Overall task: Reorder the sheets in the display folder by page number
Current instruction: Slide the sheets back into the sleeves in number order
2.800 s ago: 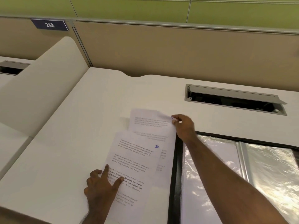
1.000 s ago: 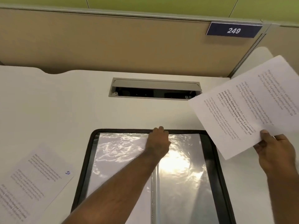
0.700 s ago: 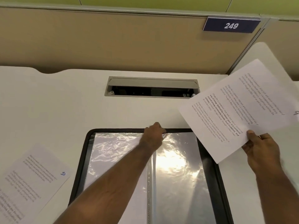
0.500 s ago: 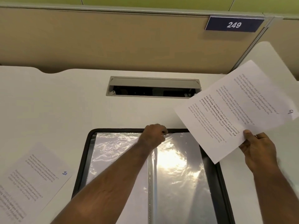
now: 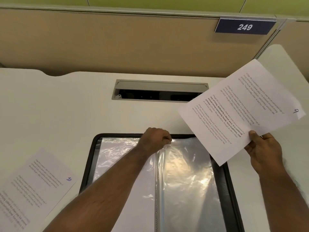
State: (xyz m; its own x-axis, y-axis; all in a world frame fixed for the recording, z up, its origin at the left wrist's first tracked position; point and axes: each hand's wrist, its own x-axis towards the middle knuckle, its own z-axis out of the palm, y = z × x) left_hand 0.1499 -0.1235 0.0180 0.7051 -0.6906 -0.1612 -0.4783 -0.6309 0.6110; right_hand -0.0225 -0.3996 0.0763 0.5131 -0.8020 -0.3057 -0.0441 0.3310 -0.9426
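The black display folder (image 5: pixel 87 168) lies open on the white desk, its clear plastic sleeves (image 5: pixel 187 178) glaring under the light. My left hand (image 5: pixel 154 139) reaches to the folder's top edge near the spine and pinches the top of the right-hand sleeve. My right hand (image 5: pixel 262 149) holds a printed sheet marked 9 (image 5: pixel 242 108) in the air, tilted, above the folder's right side. A second printed sheet marked 10 (image 5: pixel 31 190) lies flat on the desk left of the folder.
A grey cable tray slot (image 5: pixel 158 84) with its lid open sits in the desk (image 5: pixel 58 106) behind the folder. A beige partition with a blue 249 plate (image 5: pixel 244 27) stands at the back. A white divider (image 5: pixel 284 59) rises at the right.
Since 2.8 s ago my view swung right from the loose sheets to the folder. My right hand brought sheet 9 over it, and in the last second my left hand closed on the sleeve's top.
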